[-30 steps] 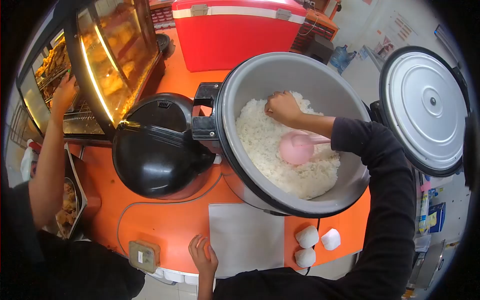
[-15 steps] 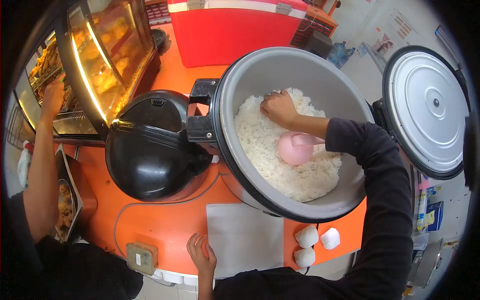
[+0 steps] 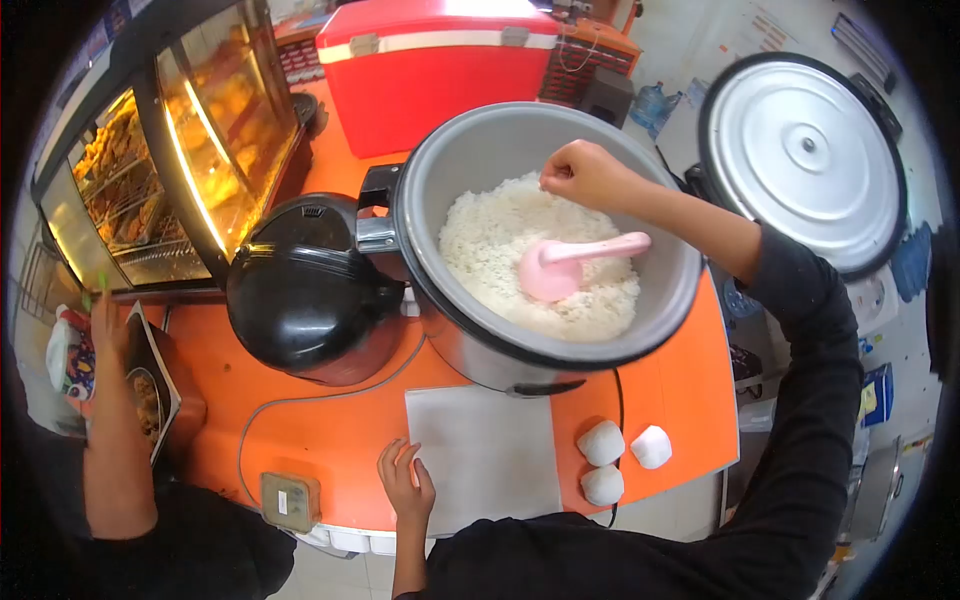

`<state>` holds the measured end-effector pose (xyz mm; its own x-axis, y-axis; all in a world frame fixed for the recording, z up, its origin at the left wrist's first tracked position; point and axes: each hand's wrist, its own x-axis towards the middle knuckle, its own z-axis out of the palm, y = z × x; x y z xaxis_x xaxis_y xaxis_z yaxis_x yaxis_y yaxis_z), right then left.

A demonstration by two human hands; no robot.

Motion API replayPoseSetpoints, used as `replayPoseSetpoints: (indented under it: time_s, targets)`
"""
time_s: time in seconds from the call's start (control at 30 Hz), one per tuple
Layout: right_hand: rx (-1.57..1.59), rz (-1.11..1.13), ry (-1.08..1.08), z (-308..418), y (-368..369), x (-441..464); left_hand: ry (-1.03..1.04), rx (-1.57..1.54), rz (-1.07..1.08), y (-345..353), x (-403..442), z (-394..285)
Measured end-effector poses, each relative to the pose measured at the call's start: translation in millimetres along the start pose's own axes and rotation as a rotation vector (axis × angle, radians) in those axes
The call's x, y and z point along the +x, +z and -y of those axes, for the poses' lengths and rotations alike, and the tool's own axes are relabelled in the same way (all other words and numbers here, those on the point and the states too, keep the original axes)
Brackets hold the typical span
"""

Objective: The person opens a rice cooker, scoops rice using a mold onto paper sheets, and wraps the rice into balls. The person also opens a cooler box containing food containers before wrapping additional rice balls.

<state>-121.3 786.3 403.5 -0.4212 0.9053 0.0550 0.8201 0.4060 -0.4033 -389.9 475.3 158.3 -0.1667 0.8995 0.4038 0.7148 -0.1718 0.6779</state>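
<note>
My right hand (image 3: 592, 175) is held over the far right of the rice in a large rice cooker (image 3: 655, 290). Its fingers are closed together, and anything within them is hidden. Below it, a pink scoop (image 3: 560, 275) lies with its bowl in the white rice (image 3: 480, 245), handle pointing right. My left hand (image 3: 405, 482) is by the left edge of a sheet of paper (image 3: 485, 450), fingers apart and holding nothing. Right of the sheet sit three white rounded bundles (image 3: 602, 443), whose contents I cannot see.
The cooker's metal lid (image 3: 805, 145) is tilted open at right. A black lidded pot (image 3: 305, 290) stands left of it. Behind are a red cooler box (image 3: 430, 85) and a lit food cabinet (image 3: 205, 130). A co-worker's blurred hand (image 3: 108, 325) is at far left.
My right hand has risen off the rice, uncovering the scoop's handle. My left hand stays by the paper. The co-worker's hand has come out of the cabinet. The view has shifted.
</note>
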Motion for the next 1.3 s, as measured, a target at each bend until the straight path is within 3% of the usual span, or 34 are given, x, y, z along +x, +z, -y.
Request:
replayPoseSetpoints:
  time_s: [0.1,0.13,0.37,0.43,0.57,0.63,0.7,0.77,0.83,0.9,0.97,1.0,1.07,1.1,1.17,1.2,1.27,1.3]
  targets:
    - [0.239,-0.006,0.127,16,-30,-39,0.086,-0.037,-0.008,-8,1,-14]
    - [0.4,0.084,0.27,32,-44,-58,0.101,-0.038,-0.01,-12,-2,-19]
    - [0.614,0.03,0.23,51,-69,-147,0.169,-0.028,-0.024,-28,-38,-35]
    - [0.399,-0.016,0.057,44,-69,-162,0.183,-0.014,-0.024,-29,-48,-38]
    - [0.096,-0.078,-0.043,29,-61,-210,0.155,-0.043,0.011,-33,-65,-49]
    - [0.072,-0.041,0.008,14,-55,-236,0.145,-0.059,0.026,-34,-71,-52]
    - [0.18,0.275,0.151,-14,-35,-263,0.128,-0.07,0.04,-33,-78,-54]
    - [0.409,0.372,0.229,-77,10,-281,0.136,-0.073,0.058,-35,-79,-54]
    - [0.569,0.0,0.612,-108,63,-284,0.137,-0.081,0.063,-33,-80,-55]
    - [0.889,-0.499,0.736,-110,118,-260,0.159,-0.073,0.107,-31,-77,-57]
    - [1.47,-0.513,0.461,-101,156,-240,0.188,-0.072,0.11,-32,-74,-66]
    - [1.479,-0.519,0.458,-91,170,-232,0.204,-0.079,0.122,-32,-73,-70]
    - [1.016,-0.78,0.602,-74,193,-224,0.243,-0.075,0.126,-31,-71,-73]
    - [1.027,-0.784,0.601,-75,198,-231,0.25,-0.066,0.128,-30,-71,-74]
    - [0.559,-0.705,0.387,-80,204,-252,0.211,-0.083,0.124,-29,-74,-77]
    - [0.563,-0.706,0.391,-77,205,-260,0.195,-0.079,0.152,-29,-76,-76]
    - [0.532,-0.412,0.275,-45,173,-279,0.189,-0.063,0.2,-29,-79,-70]
    - [0.533,-0.402,0.279,-38,160,-284,0.179,-0.045,0.244,-30,-82,-66]
